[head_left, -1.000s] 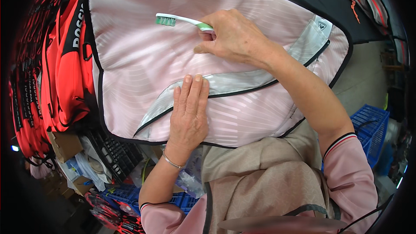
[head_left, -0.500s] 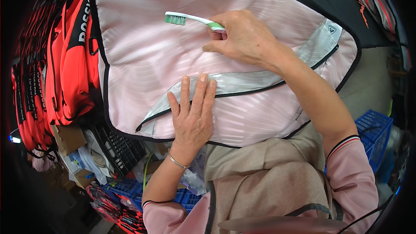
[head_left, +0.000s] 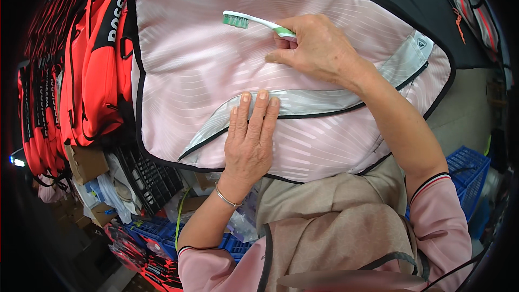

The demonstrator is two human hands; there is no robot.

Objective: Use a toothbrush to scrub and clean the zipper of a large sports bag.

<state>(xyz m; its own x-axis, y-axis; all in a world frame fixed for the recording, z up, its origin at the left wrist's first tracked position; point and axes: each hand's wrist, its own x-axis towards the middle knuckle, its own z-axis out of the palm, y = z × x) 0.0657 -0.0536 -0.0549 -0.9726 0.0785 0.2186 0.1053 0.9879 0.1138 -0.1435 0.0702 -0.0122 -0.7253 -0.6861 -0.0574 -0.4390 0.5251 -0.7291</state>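
Note:
A pale pink fabric panel (head_left: 189, 38) with black binding lies in front of me. Across its lower part runs a curved silver-grey strip (head_left: 319, 100) with a black edge and a small emblem patch at its right end. My right hand (head_left: 319, 46) grips a white and green toothbrush (head_left: 259, 20) by its handle, its bristles facing down just over the fabric, touching or apart I cannot tell. Flat on the panel and the strip rests my left hand (head_left: 251, 135), fingers stretched out and nothing held.
Red and black bags (head_left: 97, 81) are stacked along the left. Below them stand a black plastic crate (head_left: 146, 176) and a cardboard box (head_left: 86, 165). A blue crate (head_left: 467, 173) sits at the right, and dark fabric (head_left: 416, 16) lies behind the panel.
The whole scene has shifted slightly to the right in view. My left fingers have drawn closer together. The toothbrush stays in my right hand.

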